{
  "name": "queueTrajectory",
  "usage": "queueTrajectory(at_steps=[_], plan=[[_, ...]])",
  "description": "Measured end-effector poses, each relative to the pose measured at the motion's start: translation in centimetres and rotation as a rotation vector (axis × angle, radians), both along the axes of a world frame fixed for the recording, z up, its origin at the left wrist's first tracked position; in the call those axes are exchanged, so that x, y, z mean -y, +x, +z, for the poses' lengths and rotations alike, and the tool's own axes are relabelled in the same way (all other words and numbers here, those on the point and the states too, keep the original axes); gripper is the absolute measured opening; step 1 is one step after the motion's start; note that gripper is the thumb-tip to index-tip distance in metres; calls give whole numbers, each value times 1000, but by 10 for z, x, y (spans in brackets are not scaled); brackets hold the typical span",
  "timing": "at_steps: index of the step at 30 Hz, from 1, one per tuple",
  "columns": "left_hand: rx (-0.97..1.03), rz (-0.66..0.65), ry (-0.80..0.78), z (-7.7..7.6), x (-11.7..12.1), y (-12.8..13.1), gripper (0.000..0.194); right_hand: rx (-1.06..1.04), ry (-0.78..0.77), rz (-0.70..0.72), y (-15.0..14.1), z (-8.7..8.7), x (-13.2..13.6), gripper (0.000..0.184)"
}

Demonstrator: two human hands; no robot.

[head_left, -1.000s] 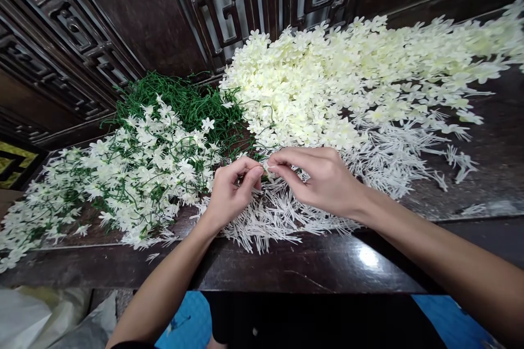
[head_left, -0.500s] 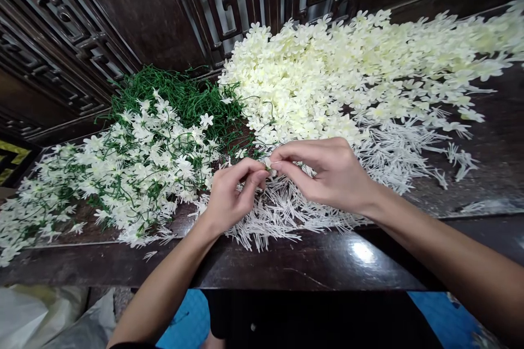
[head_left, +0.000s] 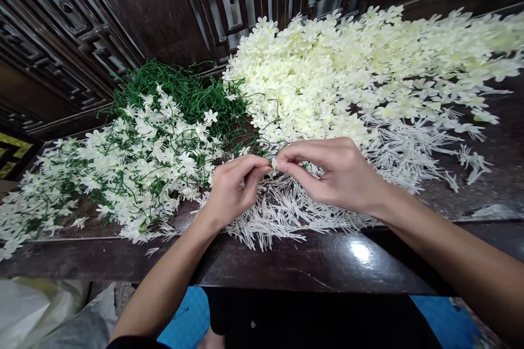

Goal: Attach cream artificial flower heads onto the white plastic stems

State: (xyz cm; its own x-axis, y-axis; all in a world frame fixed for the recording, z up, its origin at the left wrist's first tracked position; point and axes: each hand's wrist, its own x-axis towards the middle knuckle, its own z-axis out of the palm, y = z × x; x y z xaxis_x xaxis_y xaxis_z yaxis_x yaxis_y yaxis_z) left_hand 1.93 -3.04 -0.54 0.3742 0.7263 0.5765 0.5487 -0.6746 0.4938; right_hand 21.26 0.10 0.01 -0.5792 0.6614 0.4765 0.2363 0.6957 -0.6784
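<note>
My left hand (head_left: pixel 233 188) and my right hand (head_left: pixel 333 174) meet fingertip to fingertip above a heap of thin white plastic stamen pieces (head_left: pixel 282 212). Both pinch one small white flower piece (head_left: pixel 273 164) between thumb and forefinger. Behind the hands lies a broad pile of loose cream petals (head_left: pixel 347 76). To the left sit assembled white flowers on green stems (head_left: pixel 135 163), with a tangle of bare green stems (head_left: pixel 180 92) behind them.
Everything lies on a dark glossy wooden table (head_left: pixel 307 264) with its front edge near me. A carved dark wooden screen (head_left: pixel 229 0) rises at the back. White plastic bags (head_left: pixel 45 316) lie on the floor at lower left. Blue fabric (head_left: pixel 184 322) shows under the table.
Both hands have stayed pinched together on the small piece and shifted slightly to the right. The view has drifted a little. The piles have not moved.
</note>
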Motion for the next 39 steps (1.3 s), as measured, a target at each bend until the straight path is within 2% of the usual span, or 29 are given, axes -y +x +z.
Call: queueTrajectory(at_steps=[6,9,13,17,18,22,23,24,27,29,34,39], plan=[[-8,-11,18,-3,0,0,13,-14,41,16,-2,-2,1,16],[-23,-27,57,-5,0,-1,14,-26,0,21,-4,-2,3,17],[-112,-44,127,-5,-2,-4,14,-39,-179,18,-5,1,4,15],[-94,-62,170,-4,-5,-7,13,-125,-411,57,0,5,-1,6],[-89,-56,176,-3,-6,-8,13,-131,-432,71,1,6,-3,10],[-104,-17,194,-3,-8,-10,14,-90,-401,83,4,5,-6,48],[-107,-18,203,-4,-8,-10,14,-88,-366,70,3,4,-6,53],[-109,-23,213,-4,-9,-10,15,-96,-322,56,1,3,-5,52],[-128,-21,221,-6,-9,-11,15,-159,-186,17,-4,0,-3,22],[-144,3,209,-5,-9,-11,13,-196,-150,-9,-4,-1,-4,14],[-159,42,206,-5,-9,-11,11,-213,-208,7,0,-1,-6,16],[-150,44,233,-6,-9,-10,13,-195,-312,35,-1,-1,-4,30]])
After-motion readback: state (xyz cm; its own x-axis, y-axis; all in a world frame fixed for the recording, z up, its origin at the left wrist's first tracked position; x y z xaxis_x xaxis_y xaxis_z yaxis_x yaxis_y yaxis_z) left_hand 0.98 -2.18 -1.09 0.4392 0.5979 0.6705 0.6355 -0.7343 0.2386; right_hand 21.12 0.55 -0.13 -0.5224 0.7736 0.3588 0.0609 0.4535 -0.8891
